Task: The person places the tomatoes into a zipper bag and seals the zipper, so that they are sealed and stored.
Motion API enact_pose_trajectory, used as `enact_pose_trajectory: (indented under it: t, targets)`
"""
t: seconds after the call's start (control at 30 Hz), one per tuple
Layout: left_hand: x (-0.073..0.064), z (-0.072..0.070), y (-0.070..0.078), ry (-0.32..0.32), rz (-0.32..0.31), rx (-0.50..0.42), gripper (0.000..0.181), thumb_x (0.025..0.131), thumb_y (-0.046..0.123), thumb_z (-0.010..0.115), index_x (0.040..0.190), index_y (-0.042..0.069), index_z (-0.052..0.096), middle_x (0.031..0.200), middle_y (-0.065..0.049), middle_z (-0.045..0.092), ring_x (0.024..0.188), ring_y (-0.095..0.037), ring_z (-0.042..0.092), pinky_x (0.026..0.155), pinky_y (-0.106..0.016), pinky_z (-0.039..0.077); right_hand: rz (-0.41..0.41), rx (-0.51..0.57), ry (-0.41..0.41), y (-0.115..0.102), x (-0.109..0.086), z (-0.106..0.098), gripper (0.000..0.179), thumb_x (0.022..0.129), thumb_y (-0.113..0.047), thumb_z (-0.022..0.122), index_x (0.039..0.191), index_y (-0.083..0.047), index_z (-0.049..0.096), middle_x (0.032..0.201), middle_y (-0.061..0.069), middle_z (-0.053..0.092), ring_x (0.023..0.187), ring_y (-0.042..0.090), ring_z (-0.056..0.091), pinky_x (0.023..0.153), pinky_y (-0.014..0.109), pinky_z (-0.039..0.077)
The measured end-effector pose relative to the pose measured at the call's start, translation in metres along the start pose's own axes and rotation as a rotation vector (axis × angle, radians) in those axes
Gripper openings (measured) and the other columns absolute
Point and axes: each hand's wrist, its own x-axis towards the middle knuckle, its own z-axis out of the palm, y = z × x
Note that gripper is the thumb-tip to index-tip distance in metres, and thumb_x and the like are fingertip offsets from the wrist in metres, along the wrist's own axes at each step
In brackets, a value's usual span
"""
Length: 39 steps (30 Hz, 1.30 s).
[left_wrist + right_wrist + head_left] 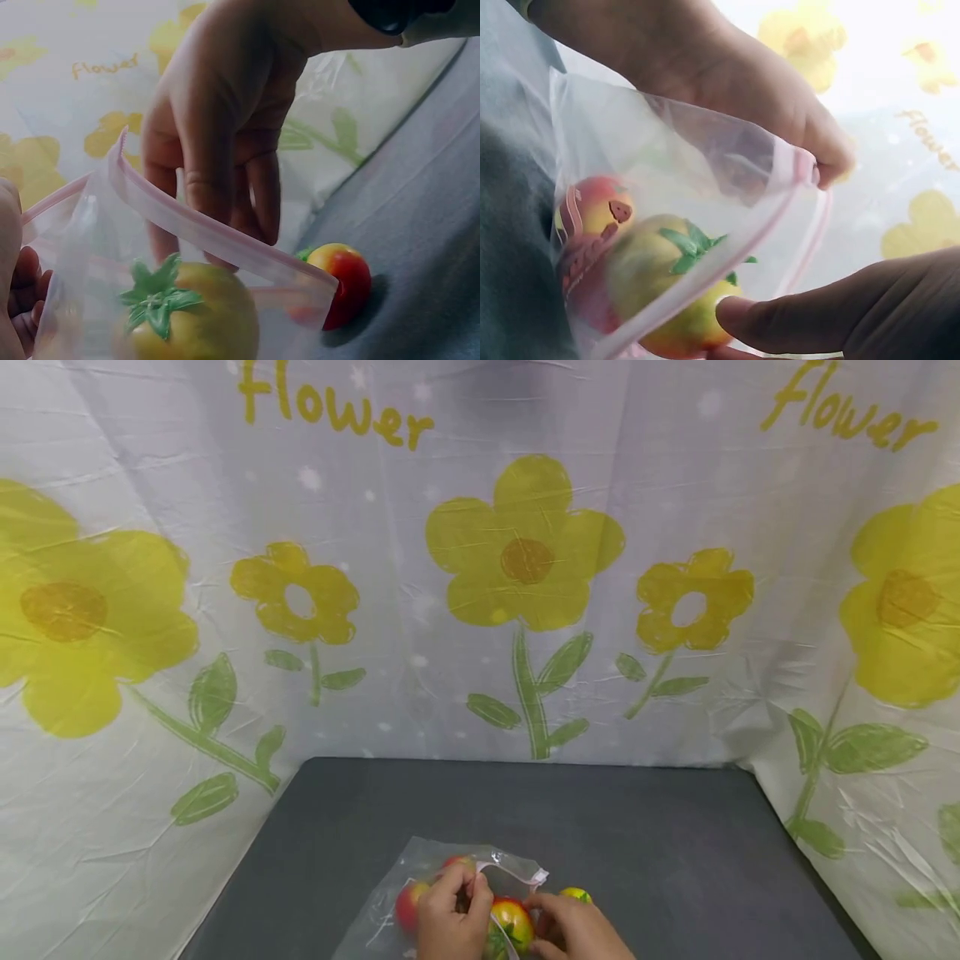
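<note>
A clear zip bag [390,868] with a pinkish-white zip edge lies on the table, its mouth spread. My left hand [453,914] pinches the bag's edge near the zip, as the right wrist view also shows. My right hand [573,931] grips a yellow-red tomato [512,922] with green leaves at the bag's mouth; the thumb [742,315] presses on its side. Behind the plastic sit red-yellow fruits, one red fruit [408,906] at the left and another [600,202] by the bag's printed label. Part of the right hand's fingers is hidden behind the tomato.
Another red-yellow tomato [345,285] lies on the table outside the bag, just past the right hand. The dark grey table [600,827] reaches back to a white cloth [390,693] printed with yellow flowers, which hangs around the far side and both sides.
</note>
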Motion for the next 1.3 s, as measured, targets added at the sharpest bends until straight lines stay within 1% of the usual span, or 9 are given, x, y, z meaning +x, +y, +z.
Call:
enact_pose_trajectory:
  t: [0.13, 0.2, 0.3, 0.43, 0.5, 0.57, 0.73, 1.0, 1.3]
  targets:
    - [0.002, 0.000, -0.002, 0.015, 0.000, -0.004, 0.041, 0.072, -0.014, 0.071, 0.067, 0.017, 0.045, 0.057, 0.012, 0.041, 0.052, 0.009, 0.031, 0.041, -0.010, 0.027, -0.009, 0.046, -0.005, 0.002, -0.012, -0.007, 0.033, 0.094, -0.018, 0.075, 0.121, -0.002, 0.066, 0.094, -0.001, 0.070, 0.077, 0.016, 0.070, 0.071, 0.041, 0.059]
    - [0.003, -0.001, -0.003, 0.020, -0.002, -0.007, 0.041, 0.072, -0.014, 0.071, 0.068, 0.017, 0.045, 0.057, 0.012, 0.040, 0.052, 0.010, 0.031, 0.041, -0.009, 0.026, -0.014, 0.076, 0.041, 0.001, -0.020, -0.013, 0.029, 0.096, -0.013, 0.070, 0.122, -0.002, 0.066, 0.097, 0.004, 0.071, 0.078, 0.019, 0.071, 0.072, 0.040, 0.059]
    - [0.004, -0.001, -0.005, 0.030, -0.002, 0.005, 0.040, 0.073, -0.013, 0.072, 0.068, 0.017, 0.045, 0.056, 0.013, 0.039, 0.052, 0.010, 0.030, 0.042, -0.009, 0.025, 0.021, 0.114, 0.151, 0.008, -0.029, -0.023, 0.027, 0.097, -0.004, 0.061, 0.123, 0.001, 0.065, 0.099, 0.008, 0.071, 0.081, 0.023, 0.070, 0.071, 0.036, 0.059]
    - [0.005, -0.003, -0.005, 0.035, -0.012, 0.025, 0.040, 0.073, -0.011, 0.073, 0.068, 0.018, 0.046, 0.057, 0.015, 0.039, 0.052, 0.010, 0.030, 0.042, -0.009, 0.025, 0.137, 0.022, 0.305, 0.033, -0.032, -0.031, 0.034, 0.090, -0.002, 0.063, 0.124, 0.001, 0.065, 0.105, 0.008, 0.068, 0.089, 0.026, 0.066, 0.074, 0.042, 0.057]
    - [0.005, -0.003, -0.005, 0.033, -0.018, 0.032, 0.040, 0.073, -0.011, 0.073, 0.068, 0.018, 0.046, 0.058, 0.015, 0.039, 0.052, 0.010, 0.030, 0.042, -0.008, 0.025, 0.226, -0.069, 0.313, 0.048, -0.028, -0.032, 0.035, 0.089, -0.010, 0.072, 0.122, -0.002, 0.067, 0.106, 0.007, 0.066, 0.093, 0.026, 0.064, 0.077, 0.047, 0.056]
    - [0.005, -0.004, -0.004, 0.031, -0.022, 0.042, 0.040, 0.073, -0.010, 0.073, 0.067, 0.019, 0.046, 0.058, 0.016, 0.039, 0.052, 0.009, 0.031, 0.043, -0.008, 0.025, 0.313, -0.146, 0.265, 0.062, -0.023, -0.030, 0.043, 0.087, -0.022, 0.079, 0.123, -0.003, 0.066, 0.107, 0.009, 0.066, 0.094, 0.028, 0.064, 0.079, 0.052, 0.054]
    - [0.004, -0.005, -0.002, 0.019, -0.038, 0.045, 0.040, 0.073, -0.011, 0.072, 0.067, 0.019, 0.045, 0.058, 0.017, 0.039, 0.051, 0.009, 0.030, 0.042, -0.009, 0.025, 0.436, -0.170, 0.214, 0.076, -0.011, -0.018, 0.063, 0.083, -0.040, 0.084, 0.126, 0.001, 0.062, 0.105, 0.013, 0.067, 0.089, 0.029, 0.067, 0.078, 0.054, 0.055]
    - [0.002, -0.003, 0.000, 0.010, -0.059, 0.029, 0.040, 0.073, -0.012, 0.072, 0.067, 0.018, 0.046, 0.058, 0.017, 0.039, 0.050, 0.009, 0.032, 0.040, -0.011, 0.027, 0.399, -0.099, 0.280, 0.071, -0.002, -0.001, 0.060, 0.084, -0.039, 0.082, 0.127, -0.002, 0.060, 0.103, 0.010, 0.069, 0.083, 0.023, 0.069, 0.077, 0.050, 0.056]
    - [0.000, -0.002, 0.002, 0.007, -0.104, 0.049, 0.041, 0.072, -0.012, 0.073, 0.067, 0.018, 0.045, 0.061, 0.020, 0.037, 0.050, 0.006, 0.033, 0.041, -0.011, 0.028, 0.362, -0.134, 0.328, 0.068, -0.010, -0.006, 0.057, 0.083, -0.036, 0.082, 0.128, -0.006, 0.064, 0.100, 0.004, 0.063, 0.081, 0.019, 0.057, 0.071, 0.043, 0.051]
